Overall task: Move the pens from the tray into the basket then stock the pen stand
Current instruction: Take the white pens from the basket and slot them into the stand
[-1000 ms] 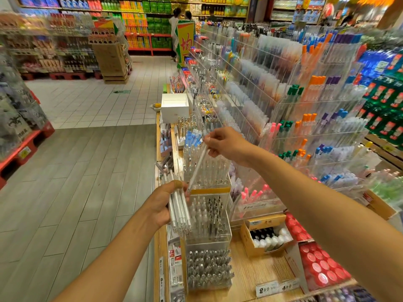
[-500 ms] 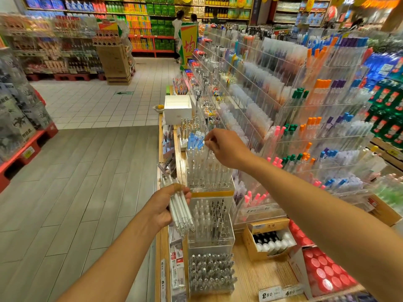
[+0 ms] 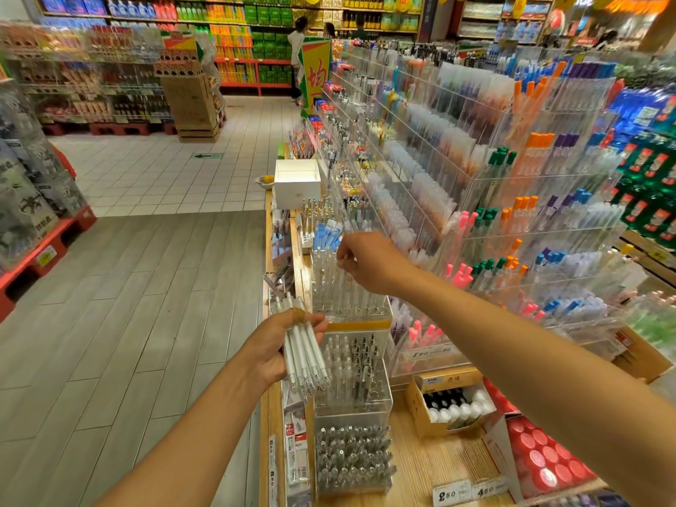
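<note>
My left hand [image 3: 270, 354] grips a bundle of white pens [image 3: 305, 356], tips pointing down, just left of the clear tiered pen stand [image 3: 347, 298]. My right hand [image 3: 373, 261] reaches over the stand's top tier, where its curled fingertips pinch the top of a white pen standing among the others. The tiers below, the middle tier [image 3: 351, 371] and the lowest tier [image 3: 353, 459], hold several pens. No tray or basket is in view.
Acrylic racks of coloured pens [image 3: 512, 214] fill the right side. On the wooden shelf sit a cardboard box of bottles [image 3: 451, 404], a red-lidded pack [image 3: 541, 455] and a white box [image 3: 296, 182]. The aisle floor [image 3: 146, 305] lies to the left, with people [image 3: 296, 49] far back.
My right hand drew one pen from the bundle, carried it up to the stand and lowered it into the top tier. The left hand and its bundle stayed almost still.
</note>
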